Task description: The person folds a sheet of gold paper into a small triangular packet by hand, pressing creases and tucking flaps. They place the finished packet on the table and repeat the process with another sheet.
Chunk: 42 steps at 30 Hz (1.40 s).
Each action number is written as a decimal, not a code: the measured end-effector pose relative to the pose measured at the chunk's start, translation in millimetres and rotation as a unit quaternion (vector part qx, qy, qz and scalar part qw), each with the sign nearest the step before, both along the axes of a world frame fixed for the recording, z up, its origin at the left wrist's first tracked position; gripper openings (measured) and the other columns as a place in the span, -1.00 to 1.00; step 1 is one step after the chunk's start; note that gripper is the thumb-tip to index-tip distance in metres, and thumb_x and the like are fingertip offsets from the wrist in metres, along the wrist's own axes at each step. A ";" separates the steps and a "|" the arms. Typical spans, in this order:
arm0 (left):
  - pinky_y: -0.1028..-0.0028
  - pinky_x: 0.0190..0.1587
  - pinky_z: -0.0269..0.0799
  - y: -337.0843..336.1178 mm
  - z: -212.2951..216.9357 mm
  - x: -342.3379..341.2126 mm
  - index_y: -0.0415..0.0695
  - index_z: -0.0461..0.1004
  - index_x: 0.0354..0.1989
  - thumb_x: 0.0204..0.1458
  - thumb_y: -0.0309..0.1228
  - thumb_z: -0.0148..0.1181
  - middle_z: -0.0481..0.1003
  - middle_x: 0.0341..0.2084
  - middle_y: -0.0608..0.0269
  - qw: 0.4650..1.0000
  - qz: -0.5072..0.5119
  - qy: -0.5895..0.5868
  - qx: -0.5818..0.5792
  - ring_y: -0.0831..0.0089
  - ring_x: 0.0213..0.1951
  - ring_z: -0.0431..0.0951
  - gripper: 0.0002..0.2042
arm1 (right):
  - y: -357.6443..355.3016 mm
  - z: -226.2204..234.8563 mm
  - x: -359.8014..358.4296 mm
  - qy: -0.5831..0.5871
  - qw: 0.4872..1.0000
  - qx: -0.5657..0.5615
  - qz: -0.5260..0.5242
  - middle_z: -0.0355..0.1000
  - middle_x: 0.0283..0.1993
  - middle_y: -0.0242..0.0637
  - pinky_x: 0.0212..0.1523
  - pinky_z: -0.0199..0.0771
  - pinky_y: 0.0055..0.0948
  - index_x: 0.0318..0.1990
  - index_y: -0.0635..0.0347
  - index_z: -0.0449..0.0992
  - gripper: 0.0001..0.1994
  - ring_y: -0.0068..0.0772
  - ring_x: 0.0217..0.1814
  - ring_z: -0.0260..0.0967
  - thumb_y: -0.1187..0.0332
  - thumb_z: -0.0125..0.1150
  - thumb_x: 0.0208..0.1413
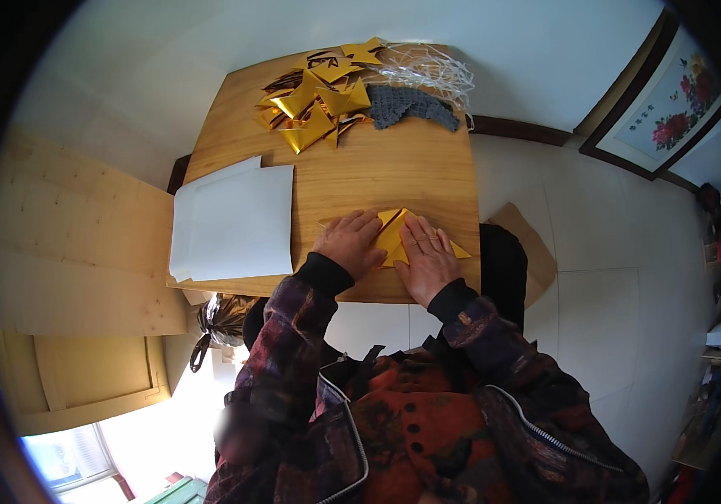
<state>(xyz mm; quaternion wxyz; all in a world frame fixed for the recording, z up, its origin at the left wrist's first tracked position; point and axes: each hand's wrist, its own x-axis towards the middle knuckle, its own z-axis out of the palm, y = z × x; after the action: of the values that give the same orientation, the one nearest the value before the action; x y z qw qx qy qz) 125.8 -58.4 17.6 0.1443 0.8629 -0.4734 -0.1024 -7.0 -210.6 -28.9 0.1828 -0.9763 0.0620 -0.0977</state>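
Observation:
A folded sheet of gold paper (pixel 393 235) lies near the front edge of a small wooden table (pixel 377 172). My left hand (pixel 350 242) lies flat on its left part, fingers spread. My right hand (pixel 428 256) presses flat on its right part, and a pointed gold corner sticks out beyond it to the right. Both hands hold the paper down against the tabletop; most of the sheet is hidden under them.
A stack of white sheets (pixel 234 220) overhangs the table's left edge. At the far end lie a pile of folded gold paper shapes (pixel 317 99), a dark grey knitted cloth (pixel 409 104) and a bundle of clear plastic strips (pixel 428 65). A framed flower picture (pixel 671 97) leans at right.

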 end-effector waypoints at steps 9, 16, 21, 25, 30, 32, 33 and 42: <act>0.23 0.18 0.28 8.2 -42.3 3.1 -0.12 0.49 -0.02 0.03 -0.40 0.17 0.42 0.10 0.07 0.984 0.007 0.020 -0.179 0.10 0.16 0.36 -0.69 | -0.2 -2.0 -0.4 -0.029 1.000 0.008 0.002 0.02 0.46 -0.24 0.43 -0.12 -0.14 0.29 0.21 0.23 -0.41 -0.23 0.51 -0.11 0.22 0.17 0.12; 0.21 -0.02 0.38 -16.7 -28.7 32.6 -0.14 0.47 -0.27 -0.27 -0.47 0.26 0.44 -0.25 0.13 0.988 0.096 0.038 -0.112 0.03 -0.11 0.42 -0.71 | -3.8 -0.8 0.7 -0.057 0.998 0.024 -0.008 0.10 0.40 -0.17 0.37 0.05 -0.15 0.25 0.26 0.27 -0.49 -0.10 0.43 0.04 0.44 0.13 0.12; 0.18 -0.04 0.35 -28.4 -18.9 54.4 -0.08 0.47 -0.34 -0.27 -0.41 0.31 0.45 -0.24 0.15 0.997 0.071 0.017 0.035 0.06 -0.11 0.39 -0.75 | -6.2 2.5 2.6 -0.103 0.989 0.104 -0.027 0.10 0.37 -0.06 0.31 0.18 -0.23 0.24 0.30 0.24 -0.40 0.00 0.36 0.11 0.59 0.22 -0.03; 0.18 -0.07 0.37 -28.0 -8.5 51.6 -0.09 0.45 -0.41 -0.21 -0.42 0.30 0.45 -0.31 0.15 0.999 0.048 0.005 0.020 0.06 -0.14 0.42 -0.82 | -9.2 8.4 6.1 -0.163 0.981 0.098 -0.044 0.24 0.25 -0.02 0.19 0.29 -0.22 0.26 0.28 0.21 -0.35 0.00 0.21 0.24 0.59 0.26 -0.06; 0.28 -0.27 0.43 -12.3 24.6 21.7 -0.11 0.42 -0.44 -0.12 -0.48 0.22 0.48 -0.43 0.14 0.995 0.031 0.002 -0.097 0.08 -0.36 0.50 -0.90 | -20.7 24.7 15.2 -0.206 0.968 0.133 -0.051 0.43 -0.16 -0.20 -0.10 0.35 -0.16 -0.21 0.20 0.43 -0.74 -0.03 -0.13 0.37 0.59 0.25 -0.11; 0.26 -0.27 0.41 1.0 32.2 -0.4 -0.10 0.39 -0.41 -0.11 -0.51 0.16 0.45 -0.42 0.16 0.986 -0.009 -0.105 -0.130 0.11 -0.32 0.49 -0.90 | -26.0 31.6 15.8 -0.252 0.959 0.128 -0.026 0.43 -0.27 -0.31 -0.25 0.35 -0.19 -0.46 0.15 0.36 -0.82 -0.09 -0.25 0.39 0.59 0.25 -0.17; 0.25 -0.26 0.40 6.5 32.5 -10.2 -0.10 0.37 -0.40 -0.11 -0.52 0.13 0.44 -0.41 0.17 0.970 -0.035 -0.172 -0.170 0.13 -0.31 0.49 -0.90 | -28.2 33.9 14.0 -0.268 0.959 0.088 0.000 0.43 -0.26 -0.30 -0.23 0.36 -0.20 -0.46 0.15 0.37 -0.83 -0.11 -0.23 0.40 0.58 0.24 -0.16; 0.29 0.01 0.46 33.5 -21.2 -72.8 -0.13 0.38 -0.37 -0.16 -0.46 0.15 0.49 -0.27 0.19 0.952 -0.080 -0.224 -0.191 0.27 -0.09 0.55 -0.84 | -28.1 13.2 -15.1 -0.186 0.972 -0.014 0.144 0.48 -0.05 -0.22 0.06 0.44 -0.25 -0.34 0.15 0.37 -0.88 -0.14 0.09 0.45 0.49 0.16 -0.05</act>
<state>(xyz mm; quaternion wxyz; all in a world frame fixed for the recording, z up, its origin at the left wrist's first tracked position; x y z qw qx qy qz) 52.9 -24.9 -3.6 0.1880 0.7792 -0.5717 0.1752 -22.2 -238.7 -15.7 0.1901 -0.9421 -0.1159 -0.2507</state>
